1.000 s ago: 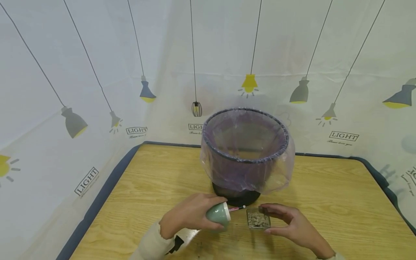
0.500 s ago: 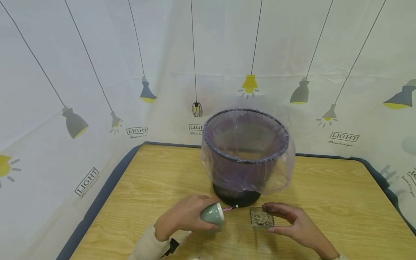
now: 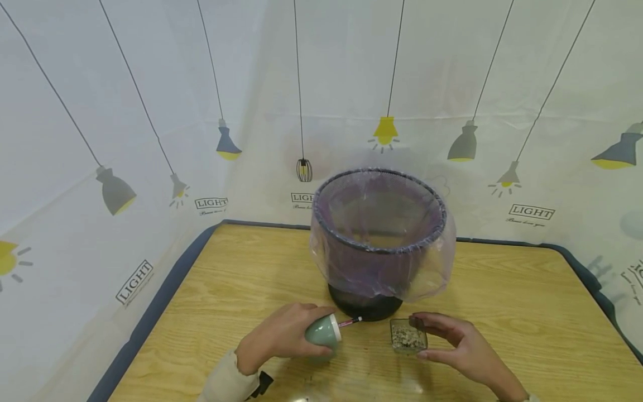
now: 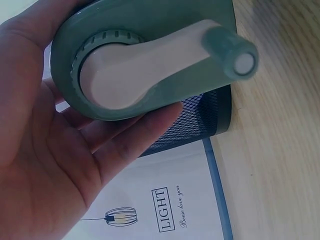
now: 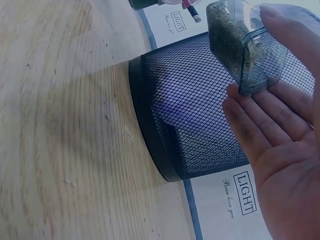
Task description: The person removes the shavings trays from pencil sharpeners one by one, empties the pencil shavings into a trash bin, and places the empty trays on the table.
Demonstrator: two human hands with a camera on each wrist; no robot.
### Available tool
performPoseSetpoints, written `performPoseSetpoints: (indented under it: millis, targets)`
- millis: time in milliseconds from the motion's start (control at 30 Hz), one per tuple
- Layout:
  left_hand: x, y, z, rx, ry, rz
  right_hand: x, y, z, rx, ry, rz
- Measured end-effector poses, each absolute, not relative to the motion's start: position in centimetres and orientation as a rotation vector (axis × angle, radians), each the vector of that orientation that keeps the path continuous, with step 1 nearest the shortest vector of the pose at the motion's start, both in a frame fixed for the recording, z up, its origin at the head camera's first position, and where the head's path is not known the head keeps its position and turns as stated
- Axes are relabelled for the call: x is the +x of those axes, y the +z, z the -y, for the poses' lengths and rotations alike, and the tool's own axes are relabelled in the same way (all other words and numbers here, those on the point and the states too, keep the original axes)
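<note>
My left hand [image 3: 283, 336] grips a green hand-crank pencil sharpener [image 3: 323, 333], tilted over the table. Its white crank [image 4: 130, 70] with a green knob faces the left wrist camera. A pencil [image 3: 350, 322] with a dark and pink barrel sticks out of the sharpener's white end, pointing right. Between thumb and fingers, my right hand [image 3: 462, 346] holds a clear shavings box [image 3: 408, 336]. Inside the box is a layer of pencil shavings [image 5: 225, 37]. Both hands are apart, in front of the bin.
Just beyond the hands stands a black mesh wastebasket [image 5: 185, 95] lined with a thin purple bag [image 3: 432, 273]. The wooden table [image 3: 241, 262] carries small specks. Behind it hangs a white curtain [image 3: 341, 72] printed with lamps.
The sharpener and pencil have shifted left in my left hand, and the shavings box slightly right in my right hand, widening the gap between them. The wastebasket has not moved.
</note>
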State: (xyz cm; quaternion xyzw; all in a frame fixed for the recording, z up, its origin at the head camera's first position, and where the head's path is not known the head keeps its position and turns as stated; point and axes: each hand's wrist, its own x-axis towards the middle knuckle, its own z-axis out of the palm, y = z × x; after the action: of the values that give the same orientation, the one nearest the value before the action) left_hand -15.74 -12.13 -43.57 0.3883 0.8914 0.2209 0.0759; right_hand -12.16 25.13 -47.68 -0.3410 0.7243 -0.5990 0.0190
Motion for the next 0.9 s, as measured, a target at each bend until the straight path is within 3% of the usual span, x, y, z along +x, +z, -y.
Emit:
performPoseSetpoints:
  millis: [900]
  targets:
    - [-15.7, -44.9, 13.0, 1.12, 0.569, -2.739, -11.9, -47.4, -25.9, -1.037, -1.858, -2.31]
